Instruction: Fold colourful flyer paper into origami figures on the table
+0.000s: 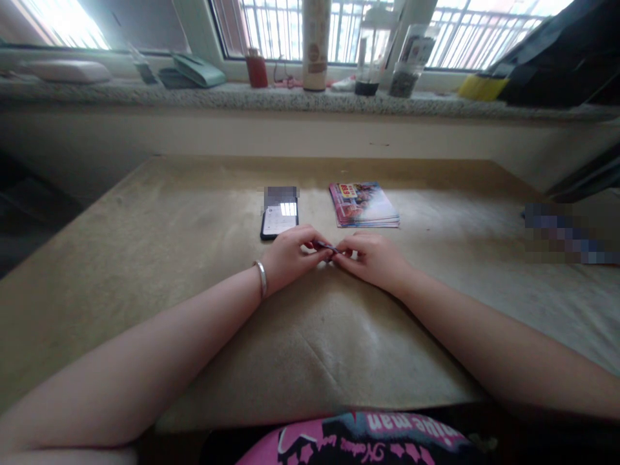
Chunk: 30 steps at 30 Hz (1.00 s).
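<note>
Over the middle of the table, my left hand [293,253] and my right hand [372,257] meet fingertip to fingertip. Both pinch a small, dark, folded piece of paper [328,247] between thumb and fingers. Most of it is hidden by the fingers, so its full shape does not show. A silver bangle [261,279] circles my left wrist. Just beyond my left hand lies a phone [279,218] with its screen lit. A stack of colourful printed leaflets [366,205] lies flat behind my right hand.
The table [203,200] has a tan cover and reaches to the wall below the window. On the granite sill [203,98] stand a red bottle [256,68], a tall cylinder [316,48], clear containers and a dark bag [547,71]. A blurred-out object [566,232] lies at the right edge.
</note>
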Tool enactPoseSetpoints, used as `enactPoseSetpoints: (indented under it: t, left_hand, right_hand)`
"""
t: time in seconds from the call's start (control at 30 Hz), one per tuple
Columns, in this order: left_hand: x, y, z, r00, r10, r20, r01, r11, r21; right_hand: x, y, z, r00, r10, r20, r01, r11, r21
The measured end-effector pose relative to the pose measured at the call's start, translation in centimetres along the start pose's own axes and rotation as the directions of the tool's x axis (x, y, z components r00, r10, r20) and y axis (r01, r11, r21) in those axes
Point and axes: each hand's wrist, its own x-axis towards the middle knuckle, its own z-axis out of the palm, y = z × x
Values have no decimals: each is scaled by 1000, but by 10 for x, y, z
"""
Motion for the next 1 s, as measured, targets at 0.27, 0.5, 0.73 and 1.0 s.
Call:
enactPoseSetpoints:
  t: [0.27,0.5,0.73,1.0]
  left_hand:
    - [1,2,-1,1000,-16,-20,12,976,-216]
    - [0,1,-1,999,-42,-20,39,991,-130]
    - [2,-2,2,996,-87,-13,84,986,-140]
    - [0,-5,10,971,-202,128,228,944,-239]
  right_hand:
    - [3,-7,2,999,-43,-6,44,988,150]
    - [3,-7,2,1000,-16,19,12,979,201]
    - [3,-5,5,994,74,81,-92,960,263]
    - [6,2,7,980,195,40,-194,887,420]
